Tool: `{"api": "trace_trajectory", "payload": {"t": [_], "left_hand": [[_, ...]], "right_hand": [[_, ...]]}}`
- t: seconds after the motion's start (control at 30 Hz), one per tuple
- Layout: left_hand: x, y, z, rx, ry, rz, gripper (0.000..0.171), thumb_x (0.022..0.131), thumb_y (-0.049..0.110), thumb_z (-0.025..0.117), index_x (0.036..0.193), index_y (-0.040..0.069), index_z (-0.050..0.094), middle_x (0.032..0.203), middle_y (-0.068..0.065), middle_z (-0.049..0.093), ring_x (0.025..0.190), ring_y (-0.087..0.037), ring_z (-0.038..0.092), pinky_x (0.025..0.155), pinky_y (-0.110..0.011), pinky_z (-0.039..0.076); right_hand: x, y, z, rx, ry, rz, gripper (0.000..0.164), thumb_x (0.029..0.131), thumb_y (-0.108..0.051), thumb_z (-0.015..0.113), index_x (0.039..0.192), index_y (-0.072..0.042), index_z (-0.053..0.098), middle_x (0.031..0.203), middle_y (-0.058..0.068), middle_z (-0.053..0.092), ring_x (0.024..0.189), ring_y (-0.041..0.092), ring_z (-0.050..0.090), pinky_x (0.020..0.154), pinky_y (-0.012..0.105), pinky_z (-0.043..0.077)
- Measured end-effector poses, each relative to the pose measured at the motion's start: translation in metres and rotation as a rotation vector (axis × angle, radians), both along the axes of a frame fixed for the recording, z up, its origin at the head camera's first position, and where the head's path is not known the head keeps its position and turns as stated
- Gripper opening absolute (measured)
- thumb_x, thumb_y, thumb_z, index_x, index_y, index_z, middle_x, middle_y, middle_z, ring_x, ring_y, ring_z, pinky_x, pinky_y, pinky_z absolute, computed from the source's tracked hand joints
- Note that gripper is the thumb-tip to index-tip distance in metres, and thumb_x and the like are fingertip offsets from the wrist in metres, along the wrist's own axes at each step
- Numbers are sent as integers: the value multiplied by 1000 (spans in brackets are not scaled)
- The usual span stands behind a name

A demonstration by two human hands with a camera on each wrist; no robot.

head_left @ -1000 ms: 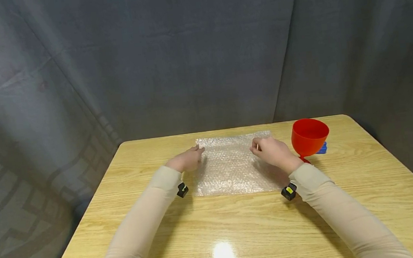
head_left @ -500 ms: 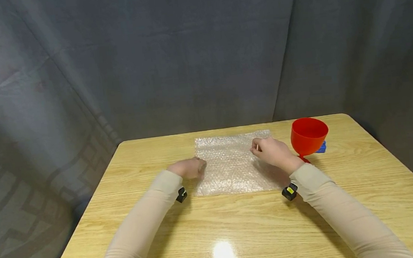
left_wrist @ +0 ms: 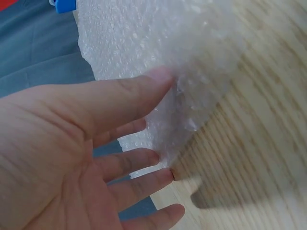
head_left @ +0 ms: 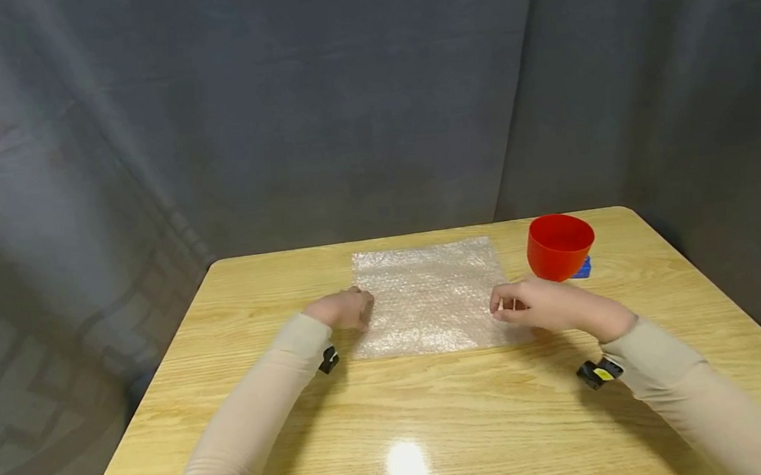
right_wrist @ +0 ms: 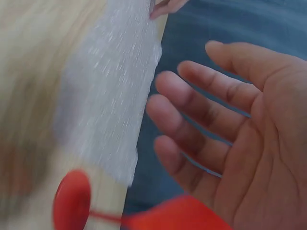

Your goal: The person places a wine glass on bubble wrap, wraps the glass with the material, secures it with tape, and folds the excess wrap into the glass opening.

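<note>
A sheet of clear bubble wrap [head_left: 429, 297] lies flat on the wooden table. My left hand [head_left: 344, 308] is at its left edge, fingers loosely spread. In the left wrist view the thumb [left_wrist: 144, 88] overlaps the bubble wrap, with the other fingertips along its edge. By the right edge hovers my right hand [head_left: 549, 304], fingers loosely bent and nothing in them. A red goblet [head_left: 560, 248] stands just behind the right hand, which hides its stem and foot in the head view. The right wrist view shows the goblet's round foot [right_wrist: 72, 199], blurred.
A small blue object [head_left: 582, 269] sits behind the goblet, partly hidden by it. Grey curtains [head_left: 343, 120] hang beyond the table's far edge. Each wrist wears a small black camera [head_left: 599, 374]. Bare wood [head_left: 344, 437] extends in front of the bubble wrap.
My right hand has moved right and toward me, away from the middle of the bubble wrap, with its fingers looser. The left hand has slid slightly nearer along the left edge.
</note>
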State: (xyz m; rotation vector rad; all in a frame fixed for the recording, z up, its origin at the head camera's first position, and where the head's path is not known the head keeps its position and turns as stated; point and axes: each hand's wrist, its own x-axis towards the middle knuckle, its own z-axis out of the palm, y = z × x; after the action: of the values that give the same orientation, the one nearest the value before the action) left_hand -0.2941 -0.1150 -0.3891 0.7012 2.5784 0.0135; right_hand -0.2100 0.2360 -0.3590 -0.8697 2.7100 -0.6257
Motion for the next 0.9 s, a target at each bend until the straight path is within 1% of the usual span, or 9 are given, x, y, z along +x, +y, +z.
{"api": "trace_trajectory", "payload": {"t": [0.17,0.3,0.37,0.47,0.53,0.6,0.67,0.77,0.9], "left_hand": [[0,-2,-2,6,20,5,64,91,25,68,145,8,40,151,-18,36,136,-33,40,110,-48,39],[2,-1,-2,12,26,7,63,90,24,68,145,9,40,151,-19,36,133,-33,44,109,-47,41],[2,-1,-3,12,27,10,64,90,24,68,145,9,40,151,-18,35,133,-33,43,109,-47,41],[1,-1,-5,4,27,17,64,91,25,68,146,10,39,152,-18,33,135,-32,42,109,-46,41],[0,-1,-6,-7,26,19,65,92,27,67,147,11,38,154,-18,31,136,-32,41,110,-46,41],[0,-1,-6,-14,26,18,65,92,27,67,147,11,36,155,-18,29,137,-32,39,111,-45,39],[1,0,-5,-14,23,21,65,92,27,66,148,11,36,155,-18,28,138,-32,39,111,-45,39],[1,0,-4,-8,18,27,65,93,27,65,148,11,35,156,-17,26,138,-32,39,112,-45,38],[2,0,-3,-2,11,26,64,94,27,65,148,10,35,156,-17,26,138,-32,38,111,-45,38]], "right_hand": [[16,43,-6,-69,-59,-28,14,93,-21,64,101,-10,62,88,-6,58,73,4,48,63,19,45],[19,81,-12,-90,-188,-151,21,95,-21,61,105,-3,59,87,0,57,74,11,52,64,24,47],[17,96,-14,-98,-213,-230,29,96,-22,59,111,3,55,92,5,60,79,16,56,67,28,50],[12,108,-15,-166,-163,-344,46,97,-25,59,124,9,44,109,18,58,94,29,59,76,38,54],[7,110,-18,-247,-131,-404,61,96,-27,60,135,9,30,125,27,48,108,40,54,84,50,53],[3,108,-21,-366,-128,-444,75,95,-27,61,144,6,15,140,33,33,120,50,43,93,63,46],[-2,105,-26,-475,-142,-477,85,94,-27,63,149,1,4,149,32,23,129,52,33,100,69,37],[-8,100,-33,-622,-139,-490,82,93,-20,64,151,-11,6,151,19,29,131,32,41,107,47,43],[-13,93,-44,-802,-119,-429,68,91,-5,64,140,-27,23,133,-8,45,109,-1,52,88,11,49]]}}
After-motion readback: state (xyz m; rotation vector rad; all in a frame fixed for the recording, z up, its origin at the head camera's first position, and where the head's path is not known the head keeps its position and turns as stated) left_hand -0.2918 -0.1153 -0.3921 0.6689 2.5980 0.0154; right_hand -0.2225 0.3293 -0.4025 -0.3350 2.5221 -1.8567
